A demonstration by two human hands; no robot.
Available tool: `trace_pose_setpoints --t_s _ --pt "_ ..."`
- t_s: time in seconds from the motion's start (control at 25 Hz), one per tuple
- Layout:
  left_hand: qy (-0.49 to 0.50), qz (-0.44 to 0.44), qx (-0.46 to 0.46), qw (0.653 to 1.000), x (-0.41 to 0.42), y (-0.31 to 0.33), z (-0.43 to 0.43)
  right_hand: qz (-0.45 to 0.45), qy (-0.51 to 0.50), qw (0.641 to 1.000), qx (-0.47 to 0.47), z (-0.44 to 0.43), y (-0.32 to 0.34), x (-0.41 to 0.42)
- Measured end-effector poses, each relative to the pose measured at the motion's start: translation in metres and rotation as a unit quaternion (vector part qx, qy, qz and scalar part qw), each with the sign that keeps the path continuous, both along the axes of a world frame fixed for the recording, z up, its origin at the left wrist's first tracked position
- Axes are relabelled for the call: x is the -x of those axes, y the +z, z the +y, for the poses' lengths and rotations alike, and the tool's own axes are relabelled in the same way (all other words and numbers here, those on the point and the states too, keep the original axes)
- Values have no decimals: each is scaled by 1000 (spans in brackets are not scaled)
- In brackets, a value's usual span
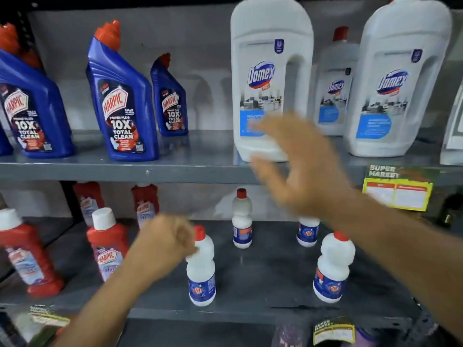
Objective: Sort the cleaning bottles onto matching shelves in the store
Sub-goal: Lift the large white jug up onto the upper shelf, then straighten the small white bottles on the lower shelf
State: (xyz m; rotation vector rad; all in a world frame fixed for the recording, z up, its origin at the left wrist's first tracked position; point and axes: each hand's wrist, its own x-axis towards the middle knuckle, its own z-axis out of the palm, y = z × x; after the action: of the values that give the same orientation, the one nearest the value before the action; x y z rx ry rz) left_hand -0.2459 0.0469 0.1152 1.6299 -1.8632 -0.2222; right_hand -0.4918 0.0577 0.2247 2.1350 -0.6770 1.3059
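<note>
My right hand (pixel 298 166) is blurred, fingers spread, in front of the base of a large white Domex bottle (pixel 268 71) on the upper shelf (pixel 125 169); it holds nothing. My left hand (pixel 162 244) is curled into a loose fist on the lower shelf (pixel 263 271), touching the shoulder of a small white red-capped bottle (pixel 201 269). Whether it grips that bottle is unclear. Blue Harpic bottles (pixel 122 101) stand at the upper left, and red Harpic bottles (pixel 106 246) at the lower left.
More Domex bottles (pixel 398 83) stand at the upper right. Other small white bottles (pixel 241 221) (pixel 333 266) are spaced over the lower shelf. A yellow price tag (pixel 398 191) hangs on the upper shelf's edge, and another tag (pixel 333 331) hangs lower down.
</note>
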Motion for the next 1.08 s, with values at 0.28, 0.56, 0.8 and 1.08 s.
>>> trace_pose_setpoints --t_s 0.28,0.56,0.8,1.08 --pt "32 118 -206 971 1 -162 -20 102 -24 834 -542 -57 -146 -99" --pt "23 147 -172 974 53 -172 -33 -4 -60 837 -544 -79 -162 -51" --pt "-7 154 -176 972 94 -180 -41 -34 -93 832 -545 -77 -163 -12" --pt "-18 74 -204 976 89 -176 -30 -19 -126 850 -512 -73 -168 -18"
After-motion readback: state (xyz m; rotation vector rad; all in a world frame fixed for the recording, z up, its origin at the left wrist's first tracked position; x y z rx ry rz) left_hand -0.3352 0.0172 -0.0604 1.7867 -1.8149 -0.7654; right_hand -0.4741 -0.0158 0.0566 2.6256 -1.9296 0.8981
